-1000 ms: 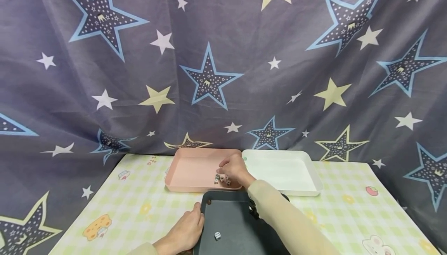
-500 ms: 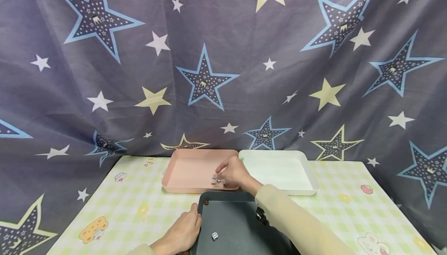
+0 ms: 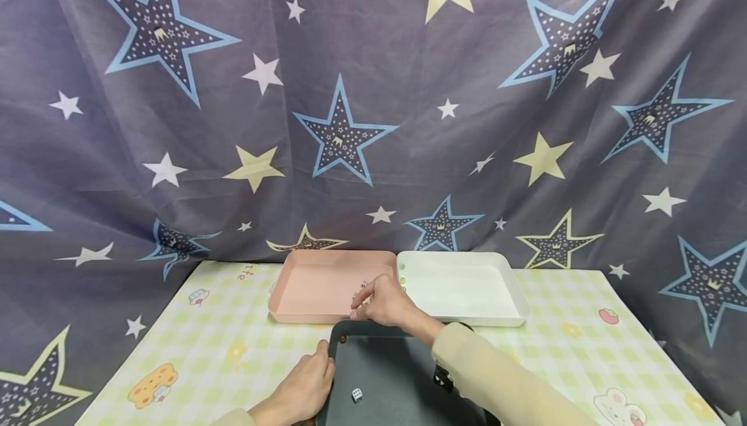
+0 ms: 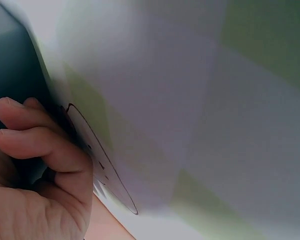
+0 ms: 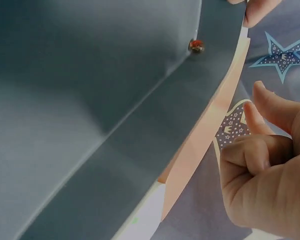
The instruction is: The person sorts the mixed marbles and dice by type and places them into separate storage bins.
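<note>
In the head view my left hand (image 3: 304,382) grips the left edge of a dark grey tray (image 3: 397,374); the left wrist view shows its fingers (image 4: 45,142) curled at that edge. My right hand (image 3: 386,303) hovers over the front right of a pink tray (image 3: 315,283), thumb and forefinger extended towards its front wall. In the right wrist view these two fingertips stand slightly apart with nothing visible between them, the other fingers bent. Partly behind the hand are small dice (image 3: 364,284) in the pink tray. A white die (image 3: 357,395) lies in the dark tray.
A small reddish-brown bead (image 3: 342,339) sits in the dark tray's far left corner. Beside the pink tray stands a white tray (image 3: 467,286) with small green pieces (image 3: 403,268) along its left side. A checked cloth (image 3: 222,335) covers the table; a starry curtain (image 3: 233,115) hangs behind.
My right hand has come down and nearer within the pink tray, now covering most of the dice there. The left hand keeps its grip on the dark tray. The head view has shifted slightly.
</note>
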`<state>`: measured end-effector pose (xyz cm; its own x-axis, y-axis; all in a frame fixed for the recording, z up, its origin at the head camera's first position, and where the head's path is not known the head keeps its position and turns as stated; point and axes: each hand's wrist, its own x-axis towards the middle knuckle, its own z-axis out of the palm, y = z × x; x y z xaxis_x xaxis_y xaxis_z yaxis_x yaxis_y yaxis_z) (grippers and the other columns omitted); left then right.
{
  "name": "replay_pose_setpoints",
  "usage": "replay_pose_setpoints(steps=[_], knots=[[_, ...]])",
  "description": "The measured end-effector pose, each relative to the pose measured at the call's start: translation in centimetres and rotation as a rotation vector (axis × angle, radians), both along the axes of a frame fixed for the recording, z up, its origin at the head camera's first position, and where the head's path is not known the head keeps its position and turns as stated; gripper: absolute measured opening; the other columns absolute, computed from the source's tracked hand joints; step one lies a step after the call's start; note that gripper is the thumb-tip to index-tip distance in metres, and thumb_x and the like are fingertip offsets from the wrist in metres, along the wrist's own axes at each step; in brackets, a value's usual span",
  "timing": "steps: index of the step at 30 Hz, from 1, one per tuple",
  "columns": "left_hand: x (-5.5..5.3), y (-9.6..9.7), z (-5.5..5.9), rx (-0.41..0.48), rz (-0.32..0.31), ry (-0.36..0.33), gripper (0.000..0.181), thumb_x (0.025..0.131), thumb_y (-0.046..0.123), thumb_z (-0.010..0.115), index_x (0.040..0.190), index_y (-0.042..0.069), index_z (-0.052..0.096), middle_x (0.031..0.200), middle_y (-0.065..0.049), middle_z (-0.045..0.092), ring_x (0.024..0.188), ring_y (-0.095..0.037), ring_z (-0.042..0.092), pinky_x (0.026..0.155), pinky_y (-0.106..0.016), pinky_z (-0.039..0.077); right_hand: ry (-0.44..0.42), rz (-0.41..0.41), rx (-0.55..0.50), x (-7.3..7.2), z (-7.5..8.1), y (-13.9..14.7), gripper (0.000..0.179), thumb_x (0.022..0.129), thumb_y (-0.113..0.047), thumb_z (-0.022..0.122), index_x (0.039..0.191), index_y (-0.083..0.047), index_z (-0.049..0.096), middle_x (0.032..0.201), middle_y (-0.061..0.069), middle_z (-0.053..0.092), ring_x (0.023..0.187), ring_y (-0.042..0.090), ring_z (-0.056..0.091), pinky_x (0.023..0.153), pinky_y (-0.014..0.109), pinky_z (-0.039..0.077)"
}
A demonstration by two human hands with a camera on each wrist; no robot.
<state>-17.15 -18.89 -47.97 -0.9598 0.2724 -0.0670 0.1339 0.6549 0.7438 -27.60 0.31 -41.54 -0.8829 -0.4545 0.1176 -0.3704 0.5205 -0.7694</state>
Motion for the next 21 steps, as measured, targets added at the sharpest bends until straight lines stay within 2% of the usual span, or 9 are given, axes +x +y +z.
replay_pose_setpoints(steps=[3,5,10,12,17,21], knots=[[-0.1,0.0,0.0,-0.011,-0.002,0.008,0.023,0.113,0.01,0.038,0.117,-0.01,0.049,0.062,-0.007,0.055,0.036,-0.014,0.057,0.032,-0.032,0.049,-0.007,-0.01,0.014,0.4,0.0,-0.1,0.011,0.079,-0.005,0.092,0.087,-0.005,0.084,0.099,0.002,0.076,0.094,0.021,0.068,0.069,0.028,0.054],[-0.2,0.0,0.1,-0.024,-0.001,0.011,0.024,0.113,0.01,0.038,0.118,-0.011,0.048,0.064,-0.008,0.055,0.043,-0.013,0.061,0.036,-0.032,0.051,-0.014,-0.018,0.023,0.6,-0.1,-0.2,0.012,0.079,-0.005,0.093,0.086,-0.006,0.084,0.1,0.002,0.077,0.102,0.024,0.069,0.071,0.03,0.054],[-0.4,0.0,0.3,-0.045,0.004,0.018,0.028,0.113,0.012,0.042,0.119,-0.014,0.05,0.073,-0.01,0.058,0.065,-0.017,0.069,0.052,-0.034,0.057,-0.023,-0.024,0.038,1.1,-0.6,-0.4,0.012,0.078,-0.006,0.093,0.086,-0.009,0.084,0.09,-0.001,0.076,0.081,0.013,0.062,0.06,0.025,0.048],[-0.4,-0.1,0.2,-0.043,0.007,0.015,0.027,0.113,0.014,0.043,0.115,-0.011,0.051,0.073,-0.01,0.058,0.066,-0.018,0.069,0.053,-0.035,0.057,-0.019,-0.02,0.038,1.3,-0.8,-0.4,0.012,0.078,-0.006,0.094,0.086,-0.009,0.084,0.085,-0.003,0.075,0.072,0.009,0.056,0.056,0.023,0.047],[-0.4,-0.3,0.2,-0.006,-0.002,-0.02,0.022,0.113,0.016,0.041,0.106,-0.002,0.052,0.067,-0.009,0.056,0.045,-0.013,0.06,0.036,-0.032,0.05,-0.023,0.0,0.031,1.8,-1.3,-0.4,0.013,0.077,-0.003,0.094,0.084,-0.006,0.083,0.084,-0.001,0.077,0.073,0.008,0.063,0.062,0.024,0.055],[-0.4,-0.4,0.4,0.012,-0.036,-0.057,0.025,0.113,0.016,0.04,0.103,-0.001,0.055,0.058,-0.008,0.057,0.032,-0.008,0.051,0.03,-0.03,0.046,0.012,0.009,0.089,2.2,-1.7,-0.5,0.014,0.078,-0.008,0.094,0.087,-0.008,0.084,0.088,0.0,0.077,0.079,0.009,0.066,0.065,0.025,0.056]])
